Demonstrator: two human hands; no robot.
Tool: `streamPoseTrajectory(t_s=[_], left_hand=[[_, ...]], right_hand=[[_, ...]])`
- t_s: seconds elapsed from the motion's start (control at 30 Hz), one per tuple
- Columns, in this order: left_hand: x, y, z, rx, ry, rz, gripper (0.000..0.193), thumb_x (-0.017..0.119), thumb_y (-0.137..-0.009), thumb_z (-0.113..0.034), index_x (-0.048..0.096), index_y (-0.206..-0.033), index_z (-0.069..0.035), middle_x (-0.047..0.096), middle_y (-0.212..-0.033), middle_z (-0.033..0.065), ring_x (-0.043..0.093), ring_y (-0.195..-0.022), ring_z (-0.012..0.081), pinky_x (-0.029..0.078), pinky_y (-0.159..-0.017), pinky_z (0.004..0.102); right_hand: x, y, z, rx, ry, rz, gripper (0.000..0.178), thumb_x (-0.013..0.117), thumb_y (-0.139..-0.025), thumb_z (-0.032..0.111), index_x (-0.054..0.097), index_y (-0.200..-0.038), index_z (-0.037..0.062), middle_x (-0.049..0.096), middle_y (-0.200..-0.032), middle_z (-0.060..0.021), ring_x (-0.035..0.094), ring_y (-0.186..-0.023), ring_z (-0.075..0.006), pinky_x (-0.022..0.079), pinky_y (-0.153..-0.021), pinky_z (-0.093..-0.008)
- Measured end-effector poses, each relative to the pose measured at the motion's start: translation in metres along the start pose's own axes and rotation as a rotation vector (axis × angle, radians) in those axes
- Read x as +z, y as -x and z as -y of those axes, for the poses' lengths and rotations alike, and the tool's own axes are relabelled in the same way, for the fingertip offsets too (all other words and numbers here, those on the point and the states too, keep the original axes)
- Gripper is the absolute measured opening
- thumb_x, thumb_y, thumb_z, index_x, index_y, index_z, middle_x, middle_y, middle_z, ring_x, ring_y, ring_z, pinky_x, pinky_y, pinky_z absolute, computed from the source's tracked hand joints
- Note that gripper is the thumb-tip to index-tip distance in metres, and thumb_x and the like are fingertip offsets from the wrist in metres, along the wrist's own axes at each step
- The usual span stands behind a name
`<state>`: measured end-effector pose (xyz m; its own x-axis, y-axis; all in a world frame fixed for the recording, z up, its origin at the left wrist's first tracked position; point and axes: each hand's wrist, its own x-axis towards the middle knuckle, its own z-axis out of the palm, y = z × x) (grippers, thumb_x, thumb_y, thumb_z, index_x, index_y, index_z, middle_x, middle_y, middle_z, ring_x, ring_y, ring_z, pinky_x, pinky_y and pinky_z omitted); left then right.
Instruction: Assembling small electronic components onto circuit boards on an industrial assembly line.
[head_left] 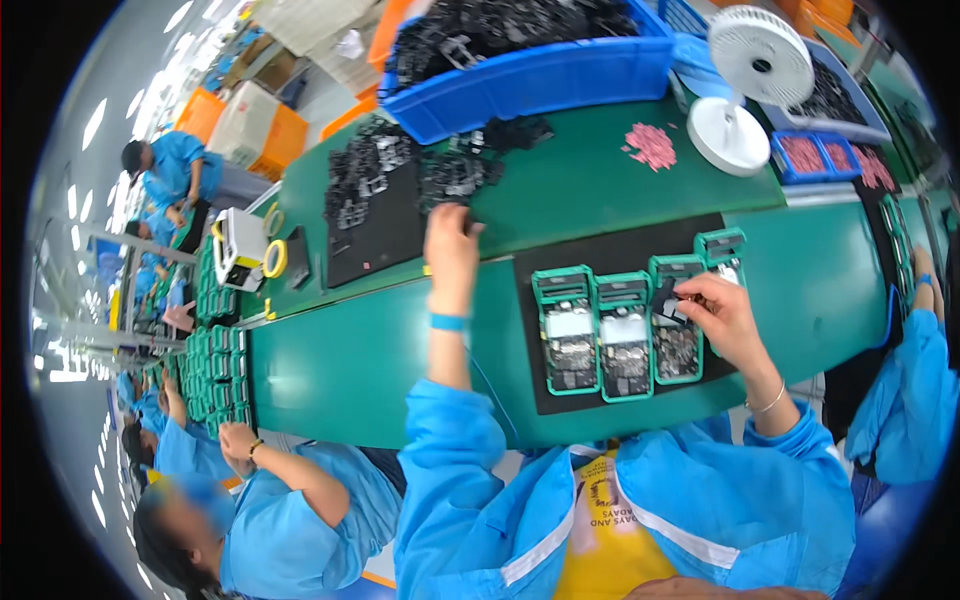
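Observation:
Several green frames holding phone circuit boards stand in a row before me: a left one (571, 348), a middle one (626, 352), a third (678, 355) and one at the right (722, 240), partly hidden by my hand. Over the third frame, my right hand (724, 318) pinches a small flat black part (666, 299). My left hand (452, 250) reaches forward to the near edge of a pile of black plastic parts (455, 178). Its fingers are curled closed; a bit of something dark shows at them, too small to name.
A black mat (545, 395) lies under the frames. Further back stand a blue bin (530, 95) of black parts, a white fan (728, 135) and pink pieces (651, 146). Stacked green frames (215, 375) and a co-worker (300, 510) are at left; another person's sleeve (905, 390) is at right.

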<state>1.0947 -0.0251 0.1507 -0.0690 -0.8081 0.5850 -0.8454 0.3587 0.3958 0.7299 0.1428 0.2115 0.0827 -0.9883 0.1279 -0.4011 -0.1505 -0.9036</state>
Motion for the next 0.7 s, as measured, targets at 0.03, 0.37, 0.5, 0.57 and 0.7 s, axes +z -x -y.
streamPoseTrajectory(t_s=[0.03, 0.37, 0.5, 0.57, 0.7], left_hand=[[0.007, -0.003, 0.016, -0.087, -0.131, 0.081, 0.033, 0.077, -0.072, -0.01, 0.064, -0.101, -0.004, 0.06, -0.115, 0.0148, 0.06, -0.103, 0.0346, 0.05, -0.087, 0.0415], [0.025, -0.014, 0.012, -0.104, -0.223, 0.078, 0.029, 0.073, -0.079, -0.016, 0.063, -0.105, -0.009, 0.063, -0.104, 0.011, 0.061, -0.096, 0.0326, 0.05, -0.08, 0.0421], [0.025, -0.015, 0.002, -0.109, -0.254, 0.09, 0.03, 0.075, -0.078, -0.016, 0.064, -0.106, -0.009, 0.064, -0.101, 0.0095, 0.061, -0.097, 0.0313, 0.05, -0.081, 0.0405], [0.022, -0.013, -0.003, -0.142, -0.137, 0.059, 0.03, 0.075, -0.078, -0.016, 0.065, -0.105, -0.009, 0.064, -0.102, 0.0094, 0.061, -0.097, 0.0308, 0.05, -0.081, 0.0401], [0.014, -0.014, -0.015, -0.208, 0.282, -0.118, 0.022, 0.072, -0.081, -0.005, 0.068, -0.102, -0.005, 0.066, -0.092, 0.006, 0.064, -0.083, 0.0176, 0.051, -0.075, 0.0289]], right_hand=[[-0.008, 0.005, -0.002, -0.057, 0.036, -0.006, 0.014, 0.07, -0.079, 0.0, 0.07, -0.093, 0.0005, 0.065, -0.083, -0.0073, 0.061, -0.071, -0.0151, 0.047, -0.061, -0.0272], [-0.007, 0.051, -0.019, -0.26, 0.476, 0.186, 0.011, 0.076, -0.069, 0.009, 0.072, -0.08, 0.0079, 0.063, -0.075, -0.0019, 0.056, -0.079, -0.0211, 0.039, -0.08, -0.035], [-0.01, 0.051, -0.018, -0.235, 0.485, 0.217, 0.012, 0.077, -0.068, 0.009, 0.073, -0.079, 0.0089, 0.063, -0.074, -0.0011, 0.056, -0.08, -0.0199, 0.038, -0.082, -0.0341], [-0.01, 0.051, -0.022, -0.261, 0.46, 0.2, 0.011, 0.077, -0.068, 0.009, 0.073, -0.078, 0.0095, 0.062, -0.071, 0.0001, 0.056, -0.08, -0.019, 0.037, -0.084, -0.0355], [-0.006, 0.054, -0.024, -0.292, 0.489, 0.212, 0.016, 0.077, -0.067, 0.009, 0.073, -0.083, 0.0096, 0.063, -0.083, -0.0024, 0.056, -0.086, -0.0208, 0.036, -0.087, -0.0377]])
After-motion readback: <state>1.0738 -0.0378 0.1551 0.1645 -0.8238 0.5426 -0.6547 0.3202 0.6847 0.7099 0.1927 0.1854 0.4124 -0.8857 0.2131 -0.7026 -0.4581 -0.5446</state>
